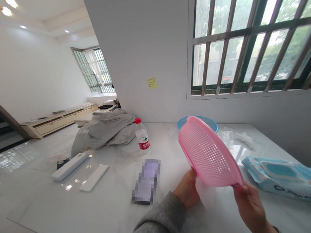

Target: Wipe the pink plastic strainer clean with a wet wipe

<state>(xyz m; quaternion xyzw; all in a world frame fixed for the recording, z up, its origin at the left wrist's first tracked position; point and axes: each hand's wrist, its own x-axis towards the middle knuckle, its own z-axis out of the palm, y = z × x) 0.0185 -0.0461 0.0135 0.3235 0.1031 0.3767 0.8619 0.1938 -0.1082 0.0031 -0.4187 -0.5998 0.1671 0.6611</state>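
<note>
A pink plastic basket (pixel 208 151) with a mesh of small holes is held up above the table, tilted on its side. My left hand (pixel 189 190) grips its near lower edge, the fingers partly hidden behind it. At the right end of the rim, my right hand (pixel 251 208) is closed on the basket. Behind the basket a blue basin (pixel 205 121) stands against the wall, partly covered from view. A pack of wet wipes (pixel 283 177) lies to the right of my right hand. Left of my left hand is a phone (pixel 146 182), its screen blurred out.
On the white glossy table (pixel 107 212) stand a red-capped bottle (pixel 142 135) and a heap of grey cloth (pixel 110 127). Two white flat objects lie at the left, a longer one (pixel 69 166) and a shorter one (pixel 94 177). Crumpled clear plastic (pixel 226 136) lies near the wall.
</note>
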